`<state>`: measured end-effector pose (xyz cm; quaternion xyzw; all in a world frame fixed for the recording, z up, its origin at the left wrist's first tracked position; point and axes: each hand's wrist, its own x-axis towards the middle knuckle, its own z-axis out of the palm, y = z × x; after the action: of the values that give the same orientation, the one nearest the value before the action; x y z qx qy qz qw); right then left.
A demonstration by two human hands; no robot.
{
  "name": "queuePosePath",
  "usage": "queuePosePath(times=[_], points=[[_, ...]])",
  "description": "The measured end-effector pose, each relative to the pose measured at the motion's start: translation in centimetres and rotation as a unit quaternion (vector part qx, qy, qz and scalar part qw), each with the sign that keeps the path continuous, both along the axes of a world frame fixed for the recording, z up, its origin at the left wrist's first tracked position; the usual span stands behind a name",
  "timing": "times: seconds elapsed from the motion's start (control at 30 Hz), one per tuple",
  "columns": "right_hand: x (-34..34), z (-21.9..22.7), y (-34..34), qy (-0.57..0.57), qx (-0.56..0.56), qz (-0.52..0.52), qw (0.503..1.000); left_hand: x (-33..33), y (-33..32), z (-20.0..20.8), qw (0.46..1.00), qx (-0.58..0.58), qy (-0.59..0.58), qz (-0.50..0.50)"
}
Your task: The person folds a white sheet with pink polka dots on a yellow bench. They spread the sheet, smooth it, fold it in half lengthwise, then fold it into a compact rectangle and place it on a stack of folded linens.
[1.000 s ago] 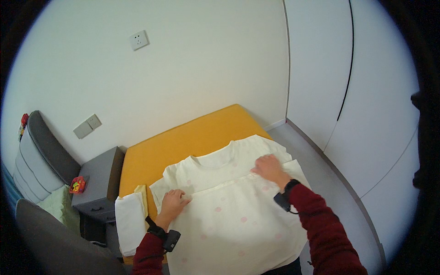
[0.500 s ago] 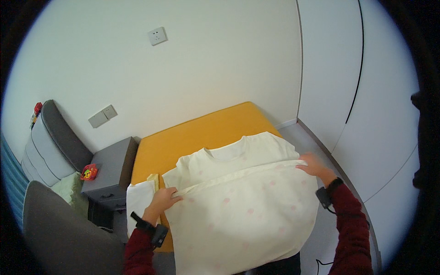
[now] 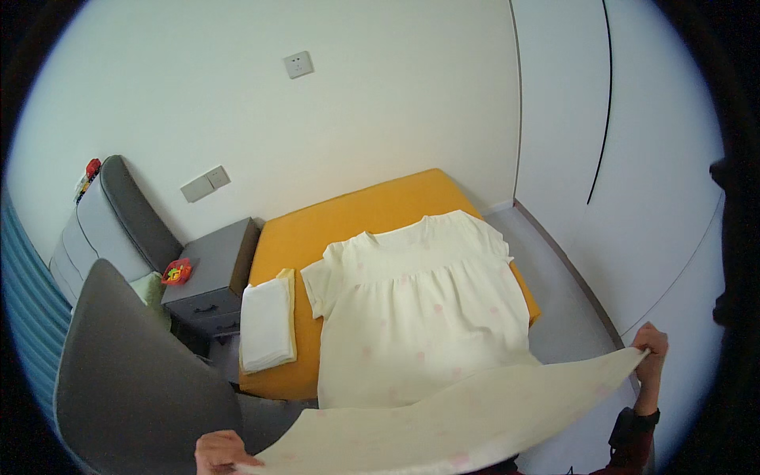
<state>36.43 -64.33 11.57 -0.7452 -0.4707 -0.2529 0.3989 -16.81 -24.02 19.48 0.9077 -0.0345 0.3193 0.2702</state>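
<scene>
A cream short-sleeved nightdress (image 3: 427,313) with faint pink spots lies with its neckline and sleeves toward the wall on a mustard-yellow padded surface (image 3: 340,210). Its wide hem is pulled toward me and hangs past the near edge. My left hand (image 3: 222,454), low in the picture, grips the hem's left corner. At the right, my right hand (image 3: 651,340) pinches the other corner and holds it raised. Between the two, the cloth is stretched in a sagging band. Left of the nightdress lies a folded white and yellow cloth pile (image 3: 267,326).
A grey nightstand (image 3: 214,269) stands to the left, with a small red tray (image 3: 176,271) on it. Nearer on the left rises a grey curved backrest (image 3: 142,372). White cabinet doors (image 3: 570,182) border the right side, beside grey floor.
Both hands have moved from the gathered hem near the chest outward and back toward me, drawing the hem along. The nightdress is now unfolded to its length, its gathered skirt showing.
</scene>
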Motion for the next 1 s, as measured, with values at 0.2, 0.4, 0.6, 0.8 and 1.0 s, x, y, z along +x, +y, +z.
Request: queuePosePath(times=[0.2,0.4,0.6,0.8,1.0], points=[[-4.0,3.9,-3.8,-0.026,0.204,0.067,0.976,-3.0,-4.7,2.9,0.979,-0.06,-0.093,-0.174],[-6.4,6.4,-7.8,-0.037,0.202,0.009,0.979,-6.3,-8.1,4.7,0.978,-0.037,-0.043,-0.2],[-7.5,5.5,-11.3,0.008,0.159,0.104,0.982,-7.0,-9.4,5.4,0.949,-0.05,0.024,-0.309],[-8.6,6.0,-12.3,-0.016,0.216,0.108,0.97,-7.6,-10.4,6.5,0.931,-0.052,0.031,-0.36],[-8.9,6.2,-12.4,-0.013,0.226,0.118,0.967,-7.6,-10.3,6.4,0.925,-0.061,0.033,-0.374]])
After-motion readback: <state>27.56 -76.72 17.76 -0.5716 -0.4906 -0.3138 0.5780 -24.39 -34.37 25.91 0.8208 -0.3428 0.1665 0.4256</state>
